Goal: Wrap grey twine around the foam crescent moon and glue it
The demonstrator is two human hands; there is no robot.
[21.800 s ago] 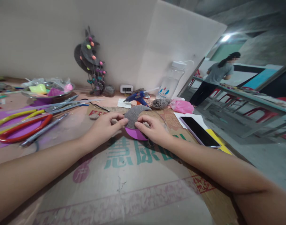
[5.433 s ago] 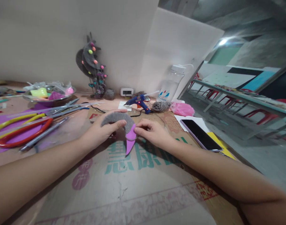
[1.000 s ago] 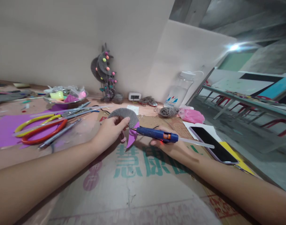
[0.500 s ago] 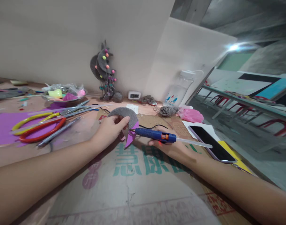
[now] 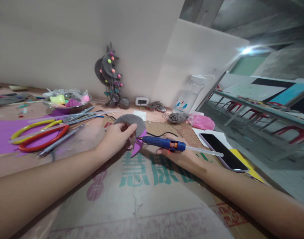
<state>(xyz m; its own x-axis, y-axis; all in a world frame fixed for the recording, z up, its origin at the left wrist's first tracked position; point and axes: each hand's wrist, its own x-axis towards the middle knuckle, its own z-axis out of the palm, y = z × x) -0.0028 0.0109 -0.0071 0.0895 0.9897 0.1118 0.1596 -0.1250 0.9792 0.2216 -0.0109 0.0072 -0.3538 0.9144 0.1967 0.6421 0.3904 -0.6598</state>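
Observation:
My left hand [image 5: 120,136] pinches a grey, yarn-wrapped rounded piece [image 5: 132,120] between thumb and fingers, above the cardboard. A pointed purple piece [image 5: 136,147] hangs below its right side; whether the two are joined I cannot tell. In my right hand [image 5: 176,153] is a blue hot glue gun [image 5: 159,142], lying sideways with its nozzle pointing left. Its tip is at the purple piece, close to my left fingers. From the gun's back end sticks out a long, clear glue stick [image 5: 204,151]. My right fingers are partly hidden behind the gun.
Printed cardboard [image 5: 142,205] covers the work surface. Left lie scissors [image 5: 43,134], a pen [image 5: 60,141] and purple sheet [image 5: 2,132], below a metal bowl [image 5: 48,105]. A decorated grey moon ornament [image 5: 108,69], grey yarn [image 5: 176,118] and bottle [image 5: 189,94] stand behind; a phone [image 5: 224,151] lies right.
The whole view has shifted slightly. Both hands keep their hold, and the glue gun's tip stays at the purple piece.

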